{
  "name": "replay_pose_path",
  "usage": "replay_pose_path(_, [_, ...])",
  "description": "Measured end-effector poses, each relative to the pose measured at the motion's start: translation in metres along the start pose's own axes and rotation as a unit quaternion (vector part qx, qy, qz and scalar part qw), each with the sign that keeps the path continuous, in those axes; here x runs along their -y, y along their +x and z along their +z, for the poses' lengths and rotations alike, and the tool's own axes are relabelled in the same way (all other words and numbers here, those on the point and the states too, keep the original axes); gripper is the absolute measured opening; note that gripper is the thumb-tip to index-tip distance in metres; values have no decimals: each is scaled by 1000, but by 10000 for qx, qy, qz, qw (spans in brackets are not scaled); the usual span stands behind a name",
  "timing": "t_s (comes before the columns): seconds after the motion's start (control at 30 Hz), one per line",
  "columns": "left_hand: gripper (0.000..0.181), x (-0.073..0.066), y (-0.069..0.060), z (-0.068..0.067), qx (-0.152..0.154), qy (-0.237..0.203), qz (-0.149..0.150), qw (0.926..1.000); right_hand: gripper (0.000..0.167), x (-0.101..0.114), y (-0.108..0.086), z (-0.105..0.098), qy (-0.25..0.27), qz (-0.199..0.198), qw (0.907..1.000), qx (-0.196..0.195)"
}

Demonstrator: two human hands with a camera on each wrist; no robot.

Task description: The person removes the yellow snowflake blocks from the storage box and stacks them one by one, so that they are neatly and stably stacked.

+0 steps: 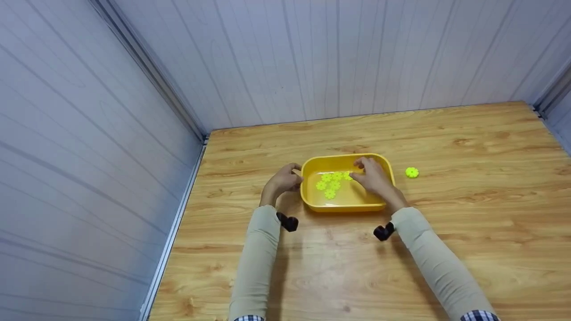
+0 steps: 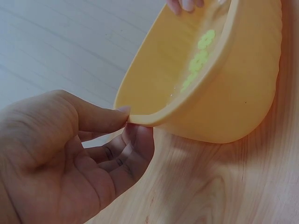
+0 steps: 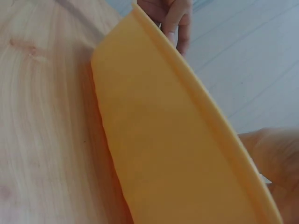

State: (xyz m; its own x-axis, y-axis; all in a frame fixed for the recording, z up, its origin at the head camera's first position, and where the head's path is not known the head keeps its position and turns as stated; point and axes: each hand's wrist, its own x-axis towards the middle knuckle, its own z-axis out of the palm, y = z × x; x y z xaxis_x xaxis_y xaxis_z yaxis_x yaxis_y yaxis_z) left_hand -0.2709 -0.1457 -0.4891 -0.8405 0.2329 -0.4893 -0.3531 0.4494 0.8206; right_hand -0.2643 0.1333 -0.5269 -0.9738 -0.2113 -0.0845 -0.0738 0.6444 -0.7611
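Note:
A yellow plastic basin [image 1: 343, 208] stands on the wooden table. Several bright yellow-green flower-shaped pieces [image 1: 330, 194] lie on its floor, towards the left side. My left hand [image 1: 285, 179] is at the basin's left end; in the left wrist view its thumb and fingers pinch the rim [image 2: 145, 119]. Over the inside of the basin, at the right, is my right hand [image 1: 374, 177], thumb and fingers apart beside the nearest flower pieces. I see nothing held between them. The basin wall [image 3: 154, 112] hides most of that hand in the right wrist view.
One more flower piece [image 1: 411, 172] lies on the table [image 1: 468, 214] to the right of the basin. Pale panelled walls [image 1: 276, 67] rise behind the table and along its left side. Black wrist-worn devices [image 1: 289, 222] sit at both sleeve cuffs.

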Motion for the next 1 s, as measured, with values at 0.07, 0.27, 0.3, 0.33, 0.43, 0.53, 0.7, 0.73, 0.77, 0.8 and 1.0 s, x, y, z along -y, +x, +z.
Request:
replay_pose_path(0.07, [43,0,0,0,-5,6,14,10000,42,-1,0,1,-49,47,9999,78])
replay_pose_path(0.27, [43,0,-1,1,5,33,76,10000,42,-3,0,4,-401,9,9990,190])
replay_pose_path(0.3, [43,0,-1,1,8,45,81,10000,42,-3,0,5,-486,-11,9986,216])
replay_pose_path(0.33, [43,0,-1,1,7,52,84,10000,42,-3,1,5,-585,-17,9980,245])
replay_pose_path(0.43, [44,-1,0,1,27,62,90,9999,43,-3,1,6,-845,-16,9959,331])
replay_pose_path(0.53, [43,-1,0,0,24,85,74,9999,44,-2,3,7,-1036,-13,9938,412])
replay_pose_path(0.7, [42,-2,-1,0,-2,87,-23,10000,43,-4,7,9,-1376,-275,9893,410])
replay_pose_path(0.73, [43,-2,-1,0,-14,88,-36,10000,42,-4,7,9,-1418,-322,9885,407])
replay_pose_path(0.77, [43,-2,-1,0,-24,94,-42,9999,41,-4,7,10,-1425,-331,9884,410])
replay_pose_path(0.8, [43,-2,-1,0,-37,103,-40,9999,39,-4,7,10,-1422,-325,9885,404])
replay_pose_path(1.0, [43,-1,-1,0,-47,153,9,9999,29,-4,5,10,-1327,-181,9903,366])
